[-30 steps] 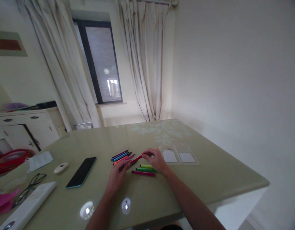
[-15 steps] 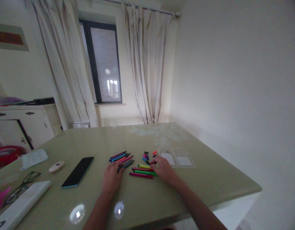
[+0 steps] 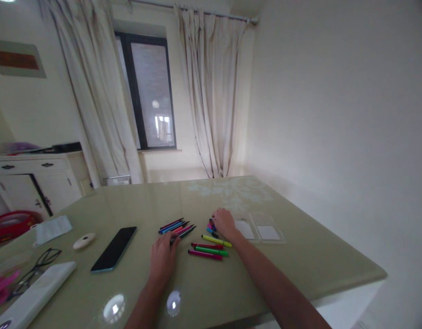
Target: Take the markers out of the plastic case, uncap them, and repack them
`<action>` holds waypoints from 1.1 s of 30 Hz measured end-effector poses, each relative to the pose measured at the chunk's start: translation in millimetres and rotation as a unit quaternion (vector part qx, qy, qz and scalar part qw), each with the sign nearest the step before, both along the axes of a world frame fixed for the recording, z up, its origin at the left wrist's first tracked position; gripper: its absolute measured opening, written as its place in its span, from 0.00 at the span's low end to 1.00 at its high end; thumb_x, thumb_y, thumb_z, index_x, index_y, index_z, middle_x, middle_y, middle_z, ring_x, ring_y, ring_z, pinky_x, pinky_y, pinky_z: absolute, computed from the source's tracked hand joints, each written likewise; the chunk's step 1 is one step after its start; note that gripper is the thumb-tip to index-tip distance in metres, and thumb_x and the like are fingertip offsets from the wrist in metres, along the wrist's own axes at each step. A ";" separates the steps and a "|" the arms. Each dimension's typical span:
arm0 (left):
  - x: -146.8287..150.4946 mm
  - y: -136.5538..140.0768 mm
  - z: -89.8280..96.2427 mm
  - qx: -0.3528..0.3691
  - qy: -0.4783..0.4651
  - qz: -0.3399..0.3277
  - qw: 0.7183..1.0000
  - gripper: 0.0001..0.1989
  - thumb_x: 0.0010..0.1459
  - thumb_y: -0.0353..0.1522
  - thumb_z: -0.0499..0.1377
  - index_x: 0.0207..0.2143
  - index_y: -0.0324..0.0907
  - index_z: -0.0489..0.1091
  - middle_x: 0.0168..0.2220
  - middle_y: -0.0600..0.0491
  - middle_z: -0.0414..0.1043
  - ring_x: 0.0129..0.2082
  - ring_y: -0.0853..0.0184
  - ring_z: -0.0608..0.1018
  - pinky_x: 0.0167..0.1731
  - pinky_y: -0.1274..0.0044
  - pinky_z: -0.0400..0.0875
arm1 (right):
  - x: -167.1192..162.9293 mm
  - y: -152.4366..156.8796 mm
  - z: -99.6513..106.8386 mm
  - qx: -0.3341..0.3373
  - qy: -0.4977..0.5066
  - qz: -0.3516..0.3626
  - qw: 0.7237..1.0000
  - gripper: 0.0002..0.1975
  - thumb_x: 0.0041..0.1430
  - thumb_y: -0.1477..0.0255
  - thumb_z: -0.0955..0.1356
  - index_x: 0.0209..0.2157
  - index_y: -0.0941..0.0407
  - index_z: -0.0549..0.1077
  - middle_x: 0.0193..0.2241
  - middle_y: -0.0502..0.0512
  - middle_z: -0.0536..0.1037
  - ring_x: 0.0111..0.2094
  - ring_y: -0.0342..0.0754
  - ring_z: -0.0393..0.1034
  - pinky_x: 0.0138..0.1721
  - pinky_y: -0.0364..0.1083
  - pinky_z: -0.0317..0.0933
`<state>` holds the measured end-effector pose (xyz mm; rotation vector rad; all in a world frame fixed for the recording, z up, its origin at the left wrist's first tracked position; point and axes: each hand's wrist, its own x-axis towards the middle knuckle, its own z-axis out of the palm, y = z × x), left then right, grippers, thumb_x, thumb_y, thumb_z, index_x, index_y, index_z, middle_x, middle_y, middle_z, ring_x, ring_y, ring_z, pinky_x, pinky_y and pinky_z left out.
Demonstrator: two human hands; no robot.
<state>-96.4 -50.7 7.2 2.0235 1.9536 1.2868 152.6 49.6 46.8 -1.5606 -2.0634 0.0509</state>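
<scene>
My left hand (image 3: 164, 250) rests on the table with its fingers closed on a dark uncapped marker (image 3: 187, 232), its tip pointing up and right. Just beyond it lies a bunch of uncapped markers (image 3: 171, 225) in red, blue, orange and pink. My right hand (image 3: 225, 222) reaches over the small heap of loose marker caps (image 3: 212, 232). Its fingers are bent down together, and whatever is between the fingertips is hidden. Between my hands lie several capped markers, among them a yellow marker (image 3: 216, 240), a green marker (image 3: 211, 251) and a magenta marker (image 3: 204, 255).
An open clear plastic case (image 3: 281, 235) with white inserts lies right of my right hand. On the left are a phone (image 3: 114, 249), a white oval object (image 3: 84, 241), a face mask (image 3: 53, 229), eyeglasses (image 3: 36, 269) and a long white object (image 3: 36, 294).
My right hand has moved away from the capped markers, up to the loose caps. The yellow marker now lies fully in view. My left hand stays on the dark marker.
</scene>
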 end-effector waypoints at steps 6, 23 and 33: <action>1.4 3.1 1.3 0.035 -0.056 -0.041 0.997 0.15 0.65 0.40 0.52 0.45 0.45 0.75 0.45 0.47 0.81 0.47 0.56 0.81 0.49 0.63 0.74 | -6.9 -9.4 -3.7 0.015 0.067 0.015 0.998 0.08 0.63 0.76 0.68 0.38 0.55 0.82 0.37 0.59 0.83 0.41 0.52 0.77 0.44 0.47 0.65; 8.7 -1.5 8.4 0.063 -0.104 -0.103 0.987 0.14 0.64 0.39 0.54 0.44 0.46 0.77 0.47 0.47 0.80 0.49 0.56 0.80 0.52 0.62 0.73 | -12.4 -46.5 -13.3 0.027 0.247 0.213 0.945 0.09 0.67 0.72 0.68 0.44 0.53 0.81 0.40 0.56 0.82 0.44 0.50 0.74 0.49 0.48 0.65; 7.3 -3.5 10.0 0.052 -0.118 -0.126 0.984 0.14 0.63 0.41 0.57 0.41 0.46 0.80 0.45 0.48 0.83 0.47 0.57 0.82 0.51 0.64 0.75 | -15.1 -50.9 -12.8 -0.028 0.254 0.249 0.934 0.08 0.64 0.73 0.69 0.39 0.54 0.84 0.35 0.55 0.83 0.38 0.49 0.76 0.44 0.46 0.67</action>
